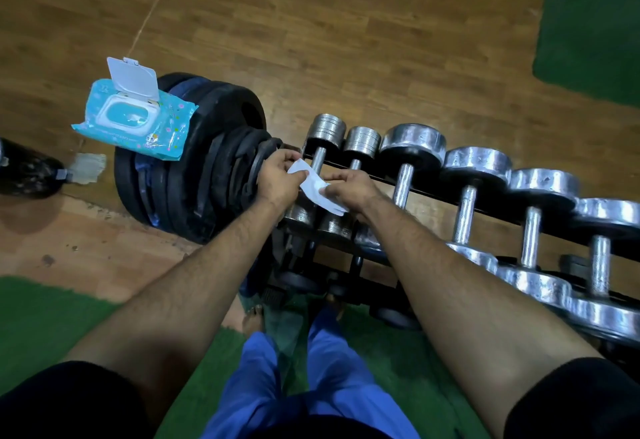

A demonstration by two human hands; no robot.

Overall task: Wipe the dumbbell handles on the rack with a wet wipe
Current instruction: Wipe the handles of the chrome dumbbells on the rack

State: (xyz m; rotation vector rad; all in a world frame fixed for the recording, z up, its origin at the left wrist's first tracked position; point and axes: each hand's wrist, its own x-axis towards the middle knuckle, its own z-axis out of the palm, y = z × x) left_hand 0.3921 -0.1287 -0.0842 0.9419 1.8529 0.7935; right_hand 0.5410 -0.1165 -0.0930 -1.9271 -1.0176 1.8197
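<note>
Right now I hold the wet wipe [320, 189] stretched between both hands, my left hand [278, 179] pinching its upper corner and my right hand [349, 184] pinching the lower edge, just above the first dumbbell handle [318, 159] at the rack's [433, 193] left end. The wipe looks thin and limp; if I pull too hard it could tear, or bunch and miss the knurled steel. The open wipes pack [138, 116] sits perched on the stacked weight plates [214, 161] beside me, and a bump from my left elbow might knock it off.
</note>
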